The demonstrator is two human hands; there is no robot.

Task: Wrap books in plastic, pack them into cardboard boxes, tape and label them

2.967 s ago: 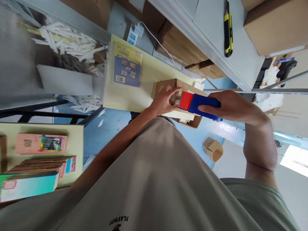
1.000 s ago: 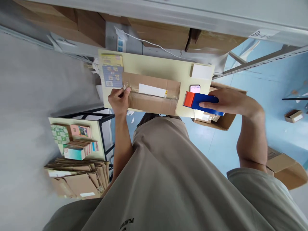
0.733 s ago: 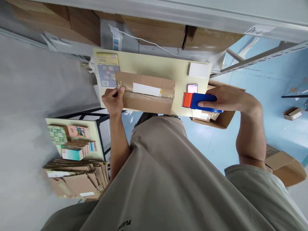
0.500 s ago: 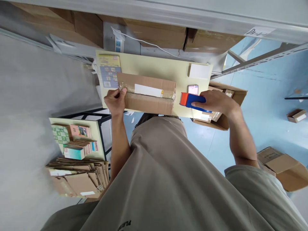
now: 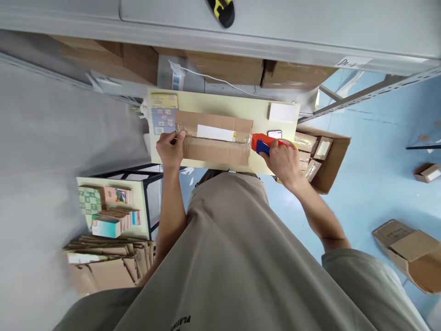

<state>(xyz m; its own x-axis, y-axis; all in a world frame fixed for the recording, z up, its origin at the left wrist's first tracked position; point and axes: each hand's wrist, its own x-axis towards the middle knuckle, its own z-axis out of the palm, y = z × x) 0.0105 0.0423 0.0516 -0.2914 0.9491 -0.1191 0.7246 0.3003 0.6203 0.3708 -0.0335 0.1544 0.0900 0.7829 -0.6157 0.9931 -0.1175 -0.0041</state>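
A long cardboard box [image 5: 217, 153] with a white label [image 5: 215, 133] lies on the pale yellow table [image 5: 237, 105]. Clear tape shows at both of its ends. At the left end, my left hand [image 5: 171, 148] is closed, thumb and fingers gripping the box's edge. My right hand [image 5: 284, 161] is wrapped round a red and blue tape dispenser [image 5: 263, 141], with a roll partly showing behind the fingers. The dispenser's red head is at the right end of the box, close to the tape there. Whether it touches the cardboard I cannot tell.
Beyond my right hand are a phone [image 5: 274, 134] and a white box [image 5: 282, 112]. A large carton [image 5: 336, 165] of packed boxes stands right of the table. Books [image 5: 106, 226] and flattened cardboard [image 5: 112, 271] are at lower left. A grey shelf [image 5: 241, 43] crosses above the table's far side.
My right hand has moved left with the tape dispenser, up to the box's right end, and the dispenser has turned. My left hand keeps its grip. The whole view has shifted slightly.
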